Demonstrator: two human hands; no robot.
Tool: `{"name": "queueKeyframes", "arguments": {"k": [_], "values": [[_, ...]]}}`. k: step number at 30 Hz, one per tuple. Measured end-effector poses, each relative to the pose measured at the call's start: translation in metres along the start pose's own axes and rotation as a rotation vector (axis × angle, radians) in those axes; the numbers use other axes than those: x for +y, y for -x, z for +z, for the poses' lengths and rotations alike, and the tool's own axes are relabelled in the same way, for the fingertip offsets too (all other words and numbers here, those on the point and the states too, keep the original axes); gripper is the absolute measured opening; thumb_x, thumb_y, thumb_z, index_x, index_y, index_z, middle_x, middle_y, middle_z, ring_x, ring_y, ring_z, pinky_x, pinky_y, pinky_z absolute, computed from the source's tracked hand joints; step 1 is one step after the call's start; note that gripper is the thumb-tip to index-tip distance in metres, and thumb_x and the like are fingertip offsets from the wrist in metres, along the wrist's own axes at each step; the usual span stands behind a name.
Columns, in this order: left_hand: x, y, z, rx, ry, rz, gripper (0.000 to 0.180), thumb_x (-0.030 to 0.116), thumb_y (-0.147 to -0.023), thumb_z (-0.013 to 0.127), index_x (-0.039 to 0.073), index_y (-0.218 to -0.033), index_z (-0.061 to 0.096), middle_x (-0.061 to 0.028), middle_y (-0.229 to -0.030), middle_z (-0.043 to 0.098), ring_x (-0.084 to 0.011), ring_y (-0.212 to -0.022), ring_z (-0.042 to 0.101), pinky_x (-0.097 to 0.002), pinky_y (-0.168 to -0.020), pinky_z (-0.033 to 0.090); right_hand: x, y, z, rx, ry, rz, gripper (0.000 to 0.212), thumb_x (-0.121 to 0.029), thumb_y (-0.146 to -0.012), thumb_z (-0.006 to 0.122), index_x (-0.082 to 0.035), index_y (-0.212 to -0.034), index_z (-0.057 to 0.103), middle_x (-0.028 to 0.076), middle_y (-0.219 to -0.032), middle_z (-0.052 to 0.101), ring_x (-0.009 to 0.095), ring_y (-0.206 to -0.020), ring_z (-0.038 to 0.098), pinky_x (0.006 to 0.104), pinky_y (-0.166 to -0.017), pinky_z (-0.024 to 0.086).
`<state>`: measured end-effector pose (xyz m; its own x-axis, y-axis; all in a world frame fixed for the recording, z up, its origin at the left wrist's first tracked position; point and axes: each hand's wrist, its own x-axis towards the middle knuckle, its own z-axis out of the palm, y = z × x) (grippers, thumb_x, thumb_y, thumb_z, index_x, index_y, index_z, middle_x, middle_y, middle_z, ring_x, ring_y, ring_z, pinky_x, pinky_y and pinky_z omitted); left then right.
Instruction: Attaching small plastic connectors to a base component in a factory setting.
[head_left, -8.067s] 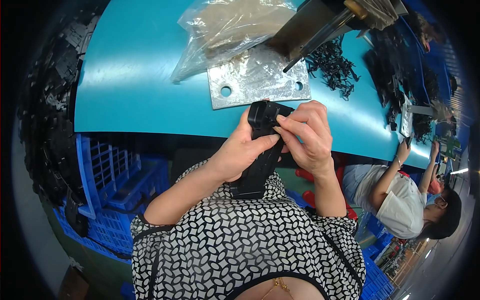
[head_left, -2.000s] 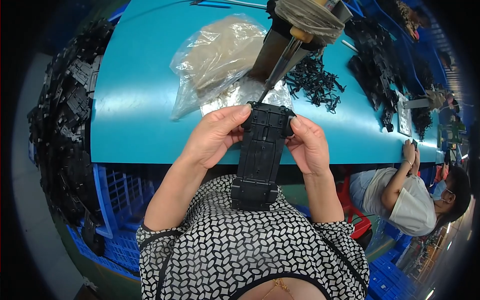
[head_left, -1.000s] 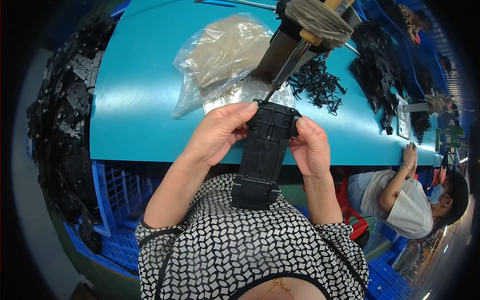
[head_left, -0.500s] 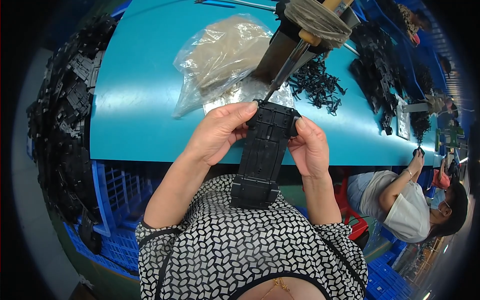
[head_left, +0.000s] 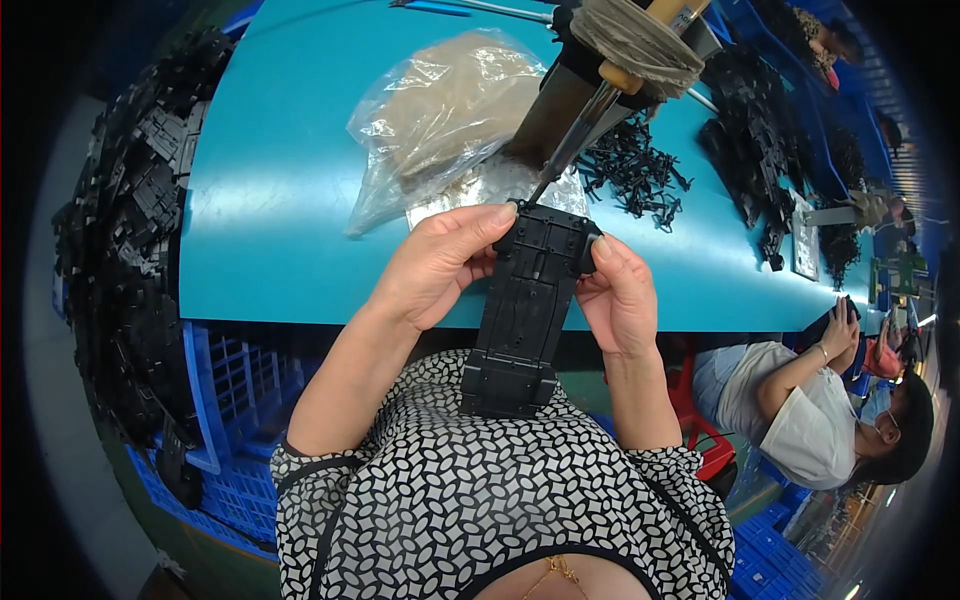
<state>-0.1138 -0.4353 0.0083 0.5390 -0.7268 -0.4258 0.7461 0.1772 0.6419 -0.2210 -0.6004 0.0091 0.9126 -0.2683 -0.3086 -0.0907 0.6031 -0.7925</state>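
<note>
Between my hands is a black plastic chassis [head_left: 525,300], long and flat with wider ends, looking like a toy car base. My left hand [head_left: 440,260] grips its far left corner, thumb on top. My right hand [head_left: 622,290] pinches its far right corner. A mounted driver [head_left: 580,132] with a thin shaft slants down from the upper right. The driver's tip meets the chassis's far left corner beside my left thumb; whether a screw is under it I cannot make out. The near end of the chassis hangs in front of my patterned top.
A clear plastic bag [head_left: 450,110] of tan contents lies on the blue table [head_left: 270,240]. Small black parts [head_left: 640,165] are heaped right of the driver. Many black plastic parts [head_left: 140,240] are piled at left, above a blue crate [head_left: 240,390]. A co-worker [head_left: 800,400] sits at right.
My hands, the chassis and the driver look the same. At right, the co-worker's hands have moved slightly and now hold a larger dark part, with the head turned a little.
</note>
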Motion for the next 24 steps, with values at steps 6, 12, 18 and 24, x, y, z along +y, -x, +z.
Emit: {"name": "queueKeyframes", "arguments": {"k": [6, 12, 18, 24], "values": [[0.0005, 0.0001, -0.0006, -0.003, -0.005, -0.003, 0.027, 0.027, -0.083, 0.060, 0.004, -0.098, 0.062, 0.0020, -0.083, 0.060, -0.0050, -0.071, 0.049, -0.0211, -0.067, 0.040, -0.0002, 0.0004, -0.0002, -0.004, 0.000, 0.006, 0.030, -0.018, -0.086, 0.055, 0.003, -0.107, 0.055, 0.005, -0.089, 0.062, 0.008, -0.074, 0.055, 0.0215, -0.067, 0.041], [0.0002, 0.0008, -0.0005, 0.000, 0.000, -0.005, 0.027, 0.027, -0.083, 0.060, 0.004, -0.097, 0.062, 0.0016, -0.083, 0.060, -0.0051, -0.071, 0.050, -0.0212, -0.067, 0.040, -0.0001, 0.0015, 0.0026, 0.005, -0.004, 0.000, 0.030, -0.018, -0.086, 0.055, 0.004, -0.106, 0.056, 0.005, -0.089, 0.062, 0.008, -0.074, 0.055, 0.0213, -0.068, 0.042], [0.0015, 0.0019, 0.0009, 0.003, -0.005, -0.006, 0.027, 0.027, -0.083, 0.060, 0.004, -0.097, 0.062, 0.0013, -0.083, 0.060, -0.0052, -0.072, 0.050, -0.0212, -0.067, 0.040, 0.0013, 0.0013, 0.0012, -0.003, 0.000, -0.007, 0.029, -0.018, -0.086, 0.055, 0.003, -0.106, 0.056, 0.005, -0.090, 0.062, 0.008, -0.075, 0.055, 0.0216, -0.068, 0.042], [0.0025, 0.0019, 0.0002, -0.012, -0.015, -0.006, 0.027, 0.027, -0.083, 0.060, 0.005, -0.098, 0.062, 0.0011, -0.083, 0.060, -0.0054, -0.072, 0.050, -0.0216, -0.068, 0.040, 0.0012, 0.0016, 0.0011, -0.012, -0.005, -0.006, 0.028, -0.018, -0.087, 0.054, 0.003, -0.106, 0.056, 0.005, -0.090, 0.062, 0.008, -0.075, 0.056, 0.0222, -0.068, 0.042]]}}
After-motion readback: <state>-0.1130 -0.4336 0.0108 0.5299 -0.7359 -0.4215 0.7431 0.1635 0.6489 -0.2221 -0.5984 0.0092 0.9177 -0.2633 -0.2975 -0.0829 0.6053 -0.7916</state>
